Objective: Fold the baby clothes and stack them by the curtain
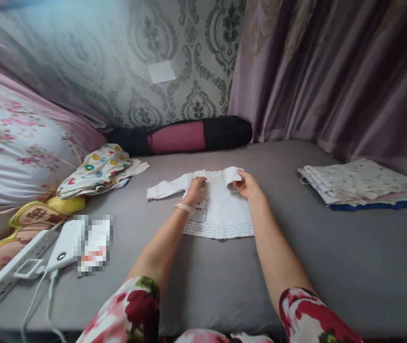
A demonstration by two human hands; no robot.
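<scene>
A small white long-sleeved shirt (221, 212) lies spread on the grey sheet, with a drawn figure on its front and rows of print along the hem. Its left-side sleeve stretches out flat. My right hand (249, 186) pinches the other sleeve, which is folded inward over the body of the shirt. On the upper chest, near the collar, rests my left hand (195, 190), fingers slightly bent and apart from any fold. A pale bangle (183, 206) circles my left wrist.
Folded clothes (362, 183) are stacked at the right; a patterned garment pile (98, 166) lies at the left. Nearer left are a power strip (15, 267), a white power bank (67, 243) with cables and a yellow plush toy (28, 216). A black and maroon roll (178, 136) lies along the wall.
</scene>
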